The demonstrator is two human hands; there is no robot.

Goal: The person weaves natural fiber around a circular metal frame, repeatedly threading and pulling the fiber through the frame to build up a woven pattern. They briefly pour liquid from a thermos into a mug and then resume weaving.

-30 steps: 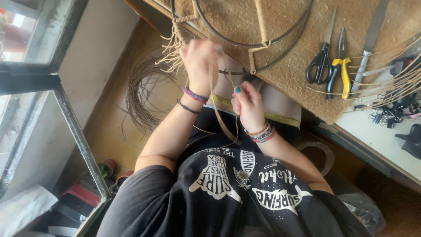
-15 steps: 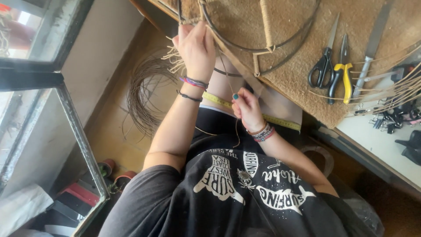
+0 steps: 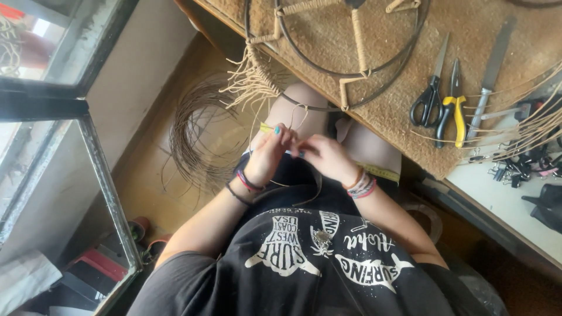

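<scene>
The fingers of the left hand are pinched together on a thin rattan strand, and those of the right hand, just beside them over the lap, are curled on the same strand. It runs up to the round wire frame lying on the table, partly over the edge, loose cane ends hanging beside it. Farther right lie black scissors, yellow-handled pliers and a knife.
</scene>
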